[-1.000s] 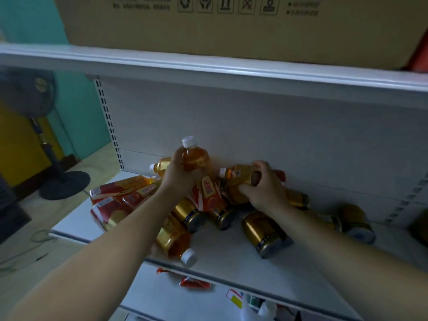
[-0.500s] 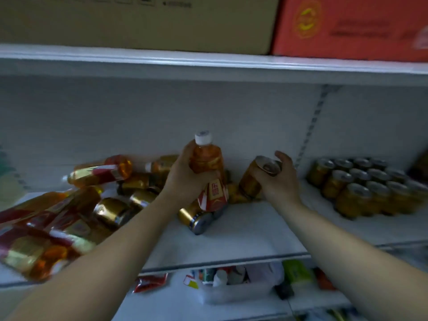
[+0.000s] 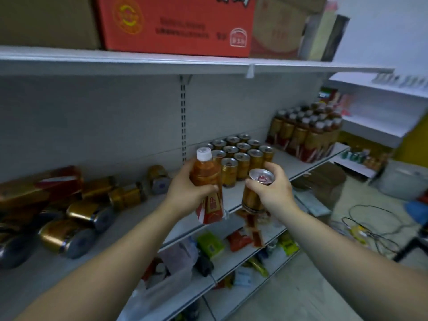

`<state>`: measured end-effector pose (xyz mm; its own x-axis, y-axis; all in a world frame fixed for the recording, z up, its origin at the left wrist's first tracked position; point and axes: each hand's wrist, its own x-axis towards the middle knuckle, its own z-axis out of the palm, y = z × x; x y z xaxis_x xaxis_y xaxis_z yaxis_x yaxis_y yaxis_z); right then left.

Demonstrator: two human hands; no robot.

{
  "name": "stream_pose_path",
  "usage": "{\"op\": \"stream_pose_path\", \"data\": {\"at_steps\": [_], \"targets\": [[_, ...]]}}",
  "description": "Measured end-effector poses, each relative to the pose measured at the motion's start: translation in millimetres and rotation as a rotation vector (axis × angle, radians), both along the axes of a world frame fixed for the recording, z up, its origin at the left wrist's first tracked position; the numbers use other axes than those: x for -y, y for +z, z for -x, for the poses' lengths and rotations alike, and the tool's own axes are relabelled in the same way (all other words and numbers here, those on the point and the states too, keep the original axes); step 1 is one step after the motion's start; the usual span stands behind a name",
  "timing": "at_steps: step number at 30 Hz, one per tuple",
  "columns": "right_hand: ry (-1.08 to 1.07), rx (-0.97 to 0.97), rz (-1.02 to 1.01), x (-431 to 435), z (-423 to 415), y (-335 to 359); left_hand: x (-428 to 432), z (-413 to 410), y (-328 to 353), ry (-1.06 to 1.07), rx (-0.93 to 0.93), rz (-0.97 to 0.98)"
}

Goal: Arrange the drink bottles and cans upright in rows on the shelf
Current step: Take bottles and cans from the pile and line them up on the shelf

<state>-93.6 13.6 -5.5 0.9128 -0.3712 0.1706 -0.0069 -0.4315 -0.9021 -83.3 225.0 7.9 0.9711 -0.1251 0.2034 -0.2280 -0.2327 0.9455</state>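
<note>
Grips in left hand (image 3: pixel 185 189), centre frame, an amber plastic bottle (image 3: pixel 205 176) with white cap and red label, upright; clasps in right hand (image 3: pixel 274 189), just beside it, a gold metal can (image 3: pixel 253 195). Holds both at the front edge of the grey shelf (image 3: pixel 141 216), near rows of standing gold cans (image 3: pixel 242 156); toppled cans (image 3: pixel 85 213) lower left.

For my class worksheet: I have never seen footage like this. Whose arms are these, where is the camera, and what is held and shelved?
No machine here: a person wears a wide-angle camera on the head, so the arms are their own. The left hand grips an orange drink bottle; the right hand grips a gold can, both upright in front of the white shelf. On it, gold cans lie on their sides at the picture's left; further right stand rows of upright cans and upright bottles.
</note>
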Motion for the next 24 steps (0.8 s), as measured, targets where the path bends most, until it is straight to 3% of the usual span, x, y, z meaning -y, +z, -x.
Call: {"op": "stream_pose_path", "data": {"at_steps": [6, 16, 24], "targets": [[0.115, -0.102, 0.072, 62, -35, -16, 57, -23, -18, 0.059, -0.038, -0.054], [0.556, -0.117, 0.110, 72, -125, -55, 95, -50, -45, 0.469, -0.087, -0.025], [0.624, -0.145, 0.109, 59, -151, -71, 100, -52, -55, 0.325, -0.148, -0.162]]}}
